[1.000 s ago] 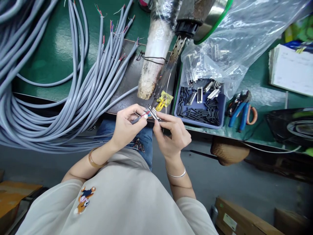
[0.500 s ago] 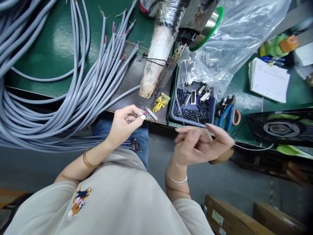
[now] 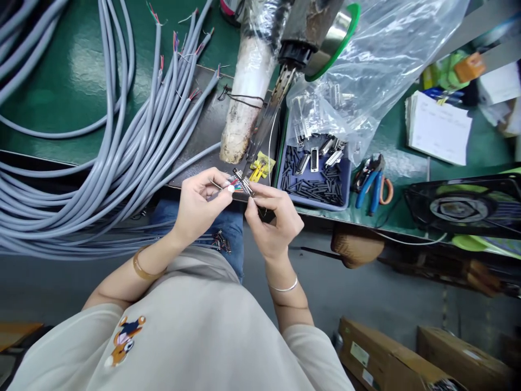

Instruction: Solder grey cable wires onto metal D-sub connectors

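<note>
My left hand (image 3: 201,201) is closed, pinching the stripped coloured wires (image 3: 236,188) of a grey cable just behind a metal D-sub connector (image 3: 243,181). Thumb and index finger of my right hand (image 3: 274,220) close on the connector's right end. Both hands are over the bench's front edge, above my lap. A thin pale wire (image 3: 271,138) hangs down toward my right hand; whether those fingers also hold it is hidden. Just beyond the connector lies a yellow piece (image 3: 259,168), below the tip of a dark metal rod (image 3: 264,127), apparently a soldering iron.
Grey cables (image 3: 122,179) with stripped ends cover the left. A blue tray (image 3: 344,200) holds black sleeves and loose connectors beneath a plastic bag (image 3: 391,60). Blue-handled pliers (image 3: 371,187), a paper pad (image 3: 439,127) and a black fan (image 3: 464,209) are right. A wrapped white tube (image 3: 248,81) slants overhead.
My right hand has moved left from in front of the tray and closed on the connector. The connector has turned in my left hand's hold. The camera view has shifted slightly right.
</note>
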`<action>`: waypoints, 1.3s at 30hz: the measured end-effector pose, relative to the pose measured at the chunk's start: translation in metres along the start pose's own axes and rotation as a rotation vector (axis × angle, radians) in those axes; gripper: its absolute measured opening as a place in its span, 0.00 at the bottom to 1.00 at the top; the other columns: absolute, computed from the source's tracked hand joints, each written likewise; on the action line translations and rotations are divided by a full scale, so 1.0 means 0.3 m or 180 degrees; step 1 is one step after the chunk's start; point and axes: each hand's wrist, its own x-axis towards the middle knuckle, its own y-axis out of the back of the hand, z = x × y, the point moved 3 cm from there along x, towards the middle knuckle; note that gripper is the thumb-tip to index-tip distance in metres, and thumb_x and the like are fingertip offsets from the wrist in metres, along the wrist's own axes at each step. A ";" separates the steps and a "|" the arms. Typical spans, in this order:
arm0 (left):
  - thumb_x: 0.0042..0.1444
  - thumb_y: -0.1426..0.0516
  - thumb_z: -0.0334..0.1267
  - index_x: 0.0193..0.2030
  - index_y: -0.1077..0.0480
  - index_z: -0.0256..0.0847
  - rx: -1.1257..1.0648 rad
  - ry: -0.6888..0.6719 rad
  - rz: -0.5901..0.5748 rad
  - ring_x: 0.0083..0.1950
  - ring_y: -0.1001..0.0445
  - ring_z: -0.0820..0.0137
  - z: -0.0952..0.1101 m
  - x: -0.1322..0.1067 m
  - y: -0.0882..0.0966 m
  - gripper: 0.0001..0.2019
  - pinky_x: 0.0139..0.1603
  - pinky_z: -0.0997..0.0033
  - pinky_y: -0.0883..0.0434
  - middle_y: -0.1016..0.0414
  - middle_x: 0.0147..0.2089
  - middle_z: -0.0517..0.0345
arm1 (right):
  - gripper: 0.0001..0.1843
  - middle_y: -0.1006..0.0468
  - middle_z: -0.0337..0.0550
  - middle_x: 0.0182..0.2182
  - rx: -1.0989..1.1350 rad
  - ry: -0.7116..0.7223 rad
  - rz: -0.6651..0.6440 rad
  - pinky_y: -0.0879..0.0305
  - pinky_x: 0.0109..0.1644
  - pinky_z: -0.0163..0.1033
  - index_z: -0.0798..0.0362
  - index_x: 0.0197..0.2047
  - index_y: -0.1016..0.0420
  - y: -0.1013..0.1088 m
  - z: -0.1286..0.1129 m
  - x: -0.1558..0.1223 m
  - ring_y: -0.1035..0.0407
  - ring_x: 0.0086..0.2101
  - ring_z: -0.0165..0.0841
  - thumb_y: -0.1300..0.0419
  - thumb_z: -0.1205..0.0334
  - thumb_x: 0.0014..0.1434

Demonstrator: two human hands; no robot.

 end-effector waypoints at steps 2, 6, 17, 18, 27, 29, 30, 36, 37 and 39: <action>0.47 0.37 0.27 0.26 0.28 0.37 0.0119 -0.0067 0.0043 0.30 0.26 0.78 0.005 0.005 -0.004 0.04 0.30 0.81 0.28 0.22 0.32 0.59 | 0.11 0.14 0.42 0.43 0.0038 -0.0027 0.0013 0.20 0.46 0.39 0.49 0.39 0.27 0.001 0.005 0.003 0.18 0.42 0.33 0.35 0.75 0.59; 0.47 0.38 0.27 0.25 0.29 0.37 0.0323 -0.0177 0.0091 0.32 0.25 0.76 0.010 0.007 -0.009 0.05 0.31 0.82 0.28 0.22 0.32 0.58 | 0.11 0.14 0.41 0.43 0.0120 -0.0068 0.0030 0.20 0.47 0.42 0.48 0.40 0.25 -0.001 0.012 0.006 0.18 0.43 0.35 0.34 0.74 0.60; 0.48 0.38 0.27 0.27 0.29 0.38 0.0385 -0.0269 0.0075 0.31 0.27 0.77 -0.002 0.001 -0.005 0.05 0.30 0.81 0.30 0.23 0.33 0.58 | 0.10 0.14 0.41 0.41 0.0364 -0.0186 0.0060 0.21 0.47 0.40 0.50 0.38 0.25 -0.004 0.025 0.006 0.18 0.42 0.33 0.33 0.74 0.59; 0.48 0.38 0.27 0.26 0.29 0.38 0.0405 -0.0277 0.0082 0.30 0.27 0.77 -0.001 0.001 -0.006 0.05 0.29 0.81 0.30 0.23 0.33 0.58 | 0.10 0.14 0.41 0.41 0.0354 -0.0175 0.0058 0.21 0.47 0.40 0.50 0.39 0.25 -0.004 0.025 0.006 0.18 0.42 0.33 0.33 0.74 0.59; 0.48 0.39 0.27 0.26 0.29 0.38 0.0444 -0.0252 0.0067 0.32 0.26 0.76 0.016 0.006 -0.007 0.04 0.31 0.80 0.29 0.22 0.33 0.59 | 0.10 0.14 0.40 0.42 0.0197 -0.0096 0.0043 0.20 0.46 0.42 0.48 0.40 0.23 0.000 0.021 0.019 0.18 0.42 0.35 0.33 0.73 0.59; 0.47 0.38 0.27 0.27 0.28 0.39 0.0421 -0.0201 0.0069 0.32 0.25 0.75 0.021 0.011 -0.006 0.04 0.31 0.79 0.28 0.22 0.33 0.58 | 0.11 0.14 0.40 0.43 0.0172 -0.0088 0.0018 0.20 0.46 0.42 0.48 0.41 0.23 0.001 0.018 0.022 0.18 0.42 0.35 0.32 0.73 0.59; 0.47 0.38 0.28 0.26 0.28 0.39 0.0416 -0.0161 0.0064 0.32 0.25 0.75 0.023 0.013 -0.005 0.04 0.31 0.79 0.28 0.22 0.33 0.58 | 0.11 0.14 0.41 0.43 0.0154 -0.0082 0.0016 0.20 0.46 0.42 0.48 0.41 0.23 0.000 0.018 0.022 0.18 0.42 0.35 0.32 0.73 0.58; 0.46 0.38 0.30 0.25 0.30 0.38 0.0387 0.0099 -0.0014 0.32 0.27 0.75 0.010 0.020 -0.001 0.04 0.31 0.79 0.29 0.23 0.31 0.58 | 0.10 0.13 0.41 0.43 -0.0015 0.0058 0.0044 0.20 0.43 0.39 0.47 0.40 0.27 -0.006 0.015 0.005 0.17 0.41 0.34 0.34 0.72 0.60; 0.46 0.38 0.30 0.24 0.30 0.38 0.0395 0.0120 -0.0011 0.31 0.28 0.76 0.008 0.019 0.001 0.04 0.30 0.79 0.30 0.23 0.31 0.58 | 0.10 0.13 0.41 0.43 -0.0069 0.0103 0.0013 0.20 0.43 0.38 0.47 0.40 0.27 -0.007 0.013 0.002 0.17 0.40 0.34 0.34 0.72 0.60; 0.45 0.38 0.29 0.24 0.30 0.38 0.0445 0.0145 -0.0007 0.29 0.30 0.77 0.007 0.016 0.003 0.04 0.27 0.80 0.33 0.23 0.31 0.58 | 0.11 0.13 0.42 0.43 -0.0196 0.0224 -0.0011 0.20 0.42 0.36 0.48 0.39 0.28 -0.004 0.009 -0.001 0.17 0.39 0.33 0.33 0.72 0.59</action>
